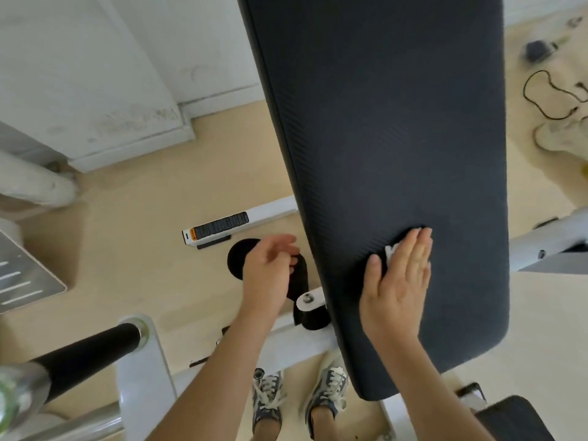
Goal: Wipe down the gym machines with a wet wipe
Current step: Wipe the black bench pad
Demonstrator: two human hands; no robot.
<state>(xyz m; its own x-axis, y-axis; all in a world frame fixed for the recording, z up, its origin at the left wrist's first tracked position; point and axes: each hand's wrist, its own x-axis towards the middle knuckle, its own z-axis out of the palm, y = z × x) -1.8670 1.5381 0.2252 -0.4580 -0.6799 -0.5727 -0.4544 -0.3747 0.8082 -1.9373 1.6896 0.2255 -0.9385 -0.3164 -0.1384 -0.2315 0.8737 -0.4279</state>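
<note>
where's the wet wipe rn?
Head view, right of centre: the wet wipe is pressed flat under the right hand on the dark bench pad, toward the pad's near end.

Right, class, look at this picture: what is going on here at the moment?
A person is wiping a long dark grey padded bench cushion on a white metal gym frame. The right hand presses a crumpled white wet wipe flat against the cushion's lower part, fingers straight. The left hand hangs loosely curled beside the cushion's left edge, apparently holding nothing.
</note>
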